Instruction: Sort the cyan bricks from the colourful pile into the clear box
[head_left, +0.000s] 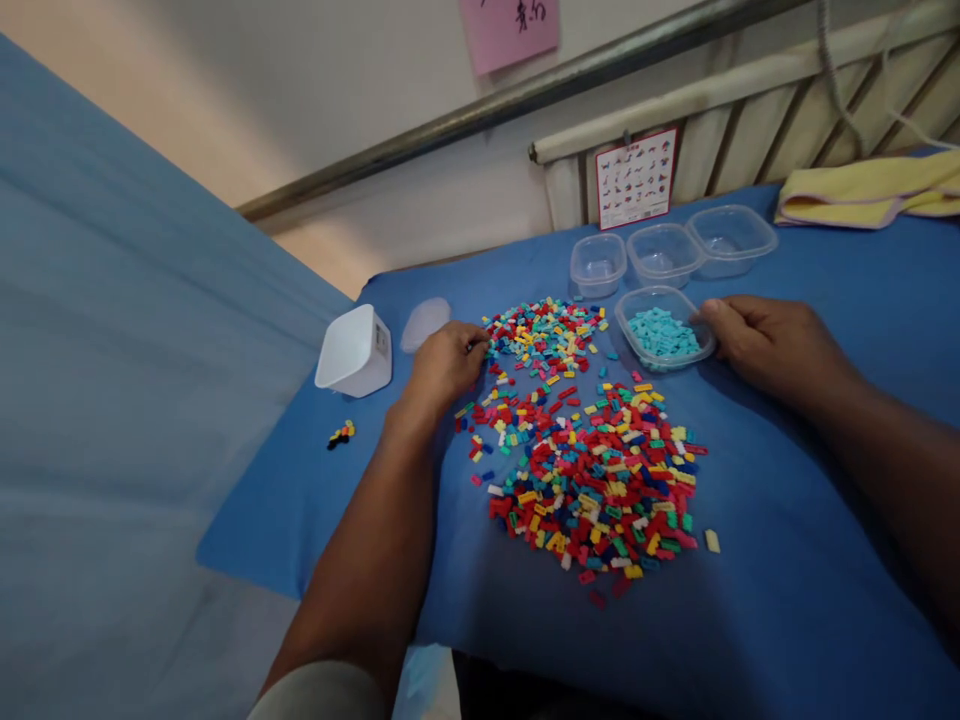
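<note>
My left hand [448, 362] is at the left edge of the far pile of small coloured building bricks [551, 335]. Its fingers are pinched together, and whatever is between them is too small to make out. With thumb and fingers, my right hand [750, 338] grips the right rim of a clear plastic container [634, 352]. Inside that container lie many turquoise bricks [664, 332]. Closer to me spreads a bigger heap of mixed bricks [600, 475], mostly red, yellow, blue and green, with loose ones joining the two piles.
Three clear containers [660, 262] stand in a row at the back. On the left are a white tub [352, 352], a translucent lid [426, 322] and a few black and yellow bricks [342, 434]. A picture card [636, 178] leans behind; a yellow cloth [862, 190] lies back right.
</note>
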